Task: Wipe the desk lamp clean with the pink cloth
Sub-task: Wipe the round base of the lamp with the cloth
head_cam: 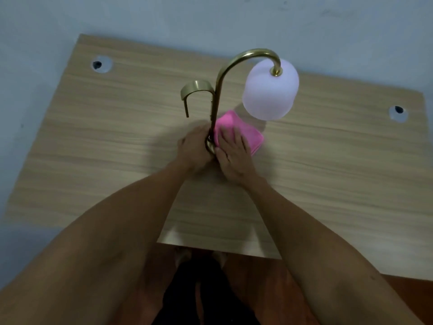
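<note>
Currently your left hand (195, 150) is wrapped around the foot of the desk lamp (216, 99), where the brass stem meets its base, fingers closed on the metal. Your right hand (233, 152) lies flat, fingers spread, pressing the pink cloth (246, 134) down just right of the stem; the grip is open-palmed, not clenched. Both hands sit side by side, nearly touching. Cloth is folded, resting on the table (93, 148) against the lamp base. Stem arcs up and over to a pale lilac shade (270, 90) hanging mouth-down above the cloth's far side. A short brass hook (195, 90) branches left. Two cable holes (101, 64) in the table; contents cannot be told.
</note>
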Demonstrator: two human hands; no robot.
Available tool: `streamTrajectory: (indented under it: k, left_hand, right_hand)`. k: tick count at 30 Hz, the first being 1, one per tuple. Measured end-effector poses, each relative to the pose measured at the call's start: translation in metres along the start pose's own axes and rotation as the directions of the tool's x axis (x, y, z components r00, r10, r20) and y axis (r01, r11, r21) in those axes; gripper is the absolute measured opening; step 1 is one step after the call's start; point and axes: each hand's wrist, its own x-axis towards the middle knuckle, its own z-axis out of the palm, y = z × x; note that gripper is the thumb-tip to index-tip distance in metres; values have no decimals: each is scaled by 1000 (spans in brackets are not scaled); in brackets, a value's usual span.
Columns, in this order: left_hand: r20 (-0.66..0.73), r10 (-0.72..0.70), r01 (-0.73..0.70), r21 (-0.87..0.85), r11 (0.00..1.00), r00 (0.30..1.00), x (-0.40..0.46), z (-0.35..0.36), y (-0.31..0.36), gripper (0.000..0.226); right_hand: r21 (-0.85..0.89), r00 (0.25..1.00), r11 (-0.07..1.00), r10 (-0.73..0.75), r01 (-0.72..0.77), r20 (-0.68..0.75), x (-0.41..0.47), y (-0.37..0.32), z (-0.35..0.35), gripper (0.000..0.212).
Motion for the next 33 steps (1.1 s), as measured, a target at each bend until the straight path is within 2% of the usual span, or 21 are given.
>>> streamTrajectory:
  k: [3,6,12,17,19,22,28,33]
  left_hand:
    - [16,-2,1,42,999,1000,9,6,-13,68]
    - [21,14,-15,78,997,1000,11,7,-21,83]
    - [10,56,-56,42,997,998,13,3,-23,102]
    - [49,-8,4,92,996,999,15,3,-26,115]
    - [57,-26,21,98,995,998,17,3,-26,119]
    - [66,-38,32,97,995,997,18,5,-27,120]
    - [68,-39,33,86,996,997,20,7,-30,125]
    - [60,-57,52,77,996,997,18,7,-29,129]
  right_hand:
    - [-115,996,990,-75,80,45,-2,10,2,57]
    - [-158,994,981,-112,113,15,-7,16,1,56]
    - [-68,998,998,-6,2,-56,7,21,-1,62]
    - [-190,983,966,-160,174,88,7,39,-15,61]
    - [-160,984,973,-156,168,83,6,48,-23,59]
    - [-99,997,993,-60,65,51,16,38,-22,57]
    - [-20,982,986,-163,166,96,7,40,-34,53]
    - [49,996,998,-40,36,75,24,29,-39,48]
